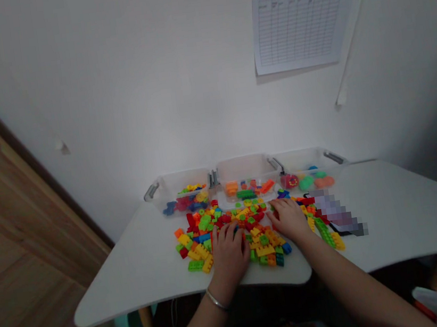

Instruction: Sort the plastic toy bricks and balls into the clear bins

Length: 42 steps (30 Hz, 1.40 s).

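Note:
A loose pile of toy building bricks [201, 251] in yellow, green, red, orange and blue covers the middle of the white table. My left hand [230, 249], with a silver bangle on the wrist, lies palm down over the front of the pile. Its fingers are apart and bent onto the bricks; red and blue pieces show at the fingertips. Farther right, my right hand [290, 218] reaches over the pile's right side, thumb apart from the fingers. A green piece is near its fingertips, and I see no brick held. Both palms are hidden.
Clear plastic bins stand along the wall: a left bin [166, 192], a middle bin [243, 166] and a right bin [301, 155], each with coloured pieces inside. A blurred-out phone-like object [338, 215] lies right of the pile. The white table [128, 272] has a rounded front edge.

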Tool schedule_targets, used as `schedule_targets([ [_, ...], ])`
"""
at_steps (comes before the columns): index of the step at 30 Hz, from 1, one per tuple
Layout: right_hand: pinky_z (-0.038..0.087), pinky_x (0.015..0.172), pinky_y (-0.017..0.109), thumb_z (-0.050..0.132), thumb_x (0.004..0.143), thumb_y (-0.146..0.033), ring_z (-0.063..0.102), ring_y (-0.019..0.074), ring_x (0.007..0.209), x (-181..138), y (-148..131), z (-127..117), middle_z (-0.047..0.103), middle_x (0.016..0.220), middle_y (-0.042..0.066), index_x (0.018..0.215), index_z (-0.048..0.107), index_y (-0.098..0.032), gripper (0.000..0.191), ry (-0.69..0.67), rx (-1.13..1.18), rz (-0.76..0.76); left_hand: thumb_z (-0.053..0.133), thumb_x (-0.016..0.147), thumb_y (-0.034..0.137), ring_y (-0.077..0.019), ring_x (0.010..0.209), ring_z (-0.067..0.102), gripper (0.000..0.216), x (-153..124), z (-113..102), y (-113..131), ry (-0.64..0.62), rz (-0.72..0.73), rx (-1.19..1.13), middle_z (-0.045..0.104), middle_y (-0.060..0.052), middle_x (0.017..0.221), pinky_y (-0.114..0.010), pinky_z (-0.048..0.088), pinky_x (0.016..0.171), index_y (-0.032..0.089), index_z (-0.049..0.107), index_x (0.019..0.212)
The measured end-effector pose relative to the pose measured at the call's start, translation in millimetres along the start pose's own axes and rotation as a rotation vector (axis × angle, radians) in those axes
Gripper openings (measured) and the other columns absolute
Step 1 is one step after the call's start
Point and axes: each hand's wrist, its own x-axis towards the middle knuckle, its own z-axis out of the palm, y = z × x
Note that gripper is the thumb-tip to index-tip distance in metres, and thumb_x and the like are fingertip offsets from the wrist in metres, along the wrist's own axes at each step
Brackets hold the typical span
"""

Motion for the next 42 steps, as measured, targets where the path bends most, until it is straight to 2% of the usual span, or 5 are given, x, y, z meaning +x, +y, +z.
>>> schedule_targets([
  [8, 0.037, 0.096, 0.04, 0.05, 0.089, -0.042, 0.055, 0.0275, 0.105, -0.8, -2.7, -1.9, 0.067, 0.115, 0.009, 0.114, 0.068, -0.02, 0.037, 0.0, -0.009, -0.001, 0.055, 0.085, 0.024, -0.028, 0.115, 0.054, 0.024, 0.2, -1.1, 0.7, 0.003, 0.001, -0.006, 0.065, -0.006, 0.122, -0.058, 0.03, 0.111, 0.023, 0.067, 0.105],
  [11, 0.038, 0.095, 0.038, 0.048, 0.091, -0.038, 0.056, 0.0261, 0.103, -0.2, -1.1, -2.6, 0.069, 0.11, 0.008, 0.107, 0.07, -0.02, 0.032, 0.005, 0.04, 0.034, 0.055, 0.085, 0.024, -0.0283, 0.115, 0.055, 0.024, 0.7, -1.8, 1.2, -0.007, -0.012, -0.012, 0.065, -0.006, 0.122, -0.058, 0.03, 0.111, 0.023, 0.067, 0.105],
  [15, 0.038, 0.094, 0.037, 0.051, 0.09, -0.034, 0.057, 0.0251, 0.103, 1.5, 3.9, -1.2, 0.071, 0.109, 0.007, 0.108, 0.069, -0.02, 0.029, 0.007, 0.108, 0.106, 0.056, 0.084, 0.023, -0.0285, 0.115, 0.055, 0.024, 0.7, -1.1, 0.8, 0.0, -0.003, -0.013, 0.066, -0.006, 0.122, -0.058, 0.031, 0.11, 0.024, 0.067, 0.105],
  [28, 0.038, 0.091, 0.037, 0.058, 0.083, -0.032, 0.059, 0.0263, 0.099, 15.2, -0.5, 7.3, 0.073, 0.103, 0.007, 0.104, 0.072, -0.021, 0.027, -0.048, 0.049, 0.151, 0.057, 0.083, 0.023, -0.0286, 0.114, 0.055, 0.025, 0.8, -2.1, 0.5, 0.0, -0.002, -0.017, 0.066, -0.007, 0.121, -0.058, 0.031, 0.11, 0.023, 0.067, 0.105],
  [42, 0.039, 0.091, 0.036, 0.055, 0.085, -0.027, 0.058, 0.0255, 0.099, 8.9, -0.4, 3.4, 0.071, 0.1, 0.007, 0.1, 0.07, -0.02, 0.022, 0.011, 0.095, 0.121, 0.057, 0.083, 0.024, -0.0289, 0.116, 0.054, 0.024, 0.8, -1.2, 0.6, -0.013, -0.011, -0.016, 0.065, -0.007, 0.122, -0.058, 0.03, 0.111, 0.024, 0.068, 0.105],
])
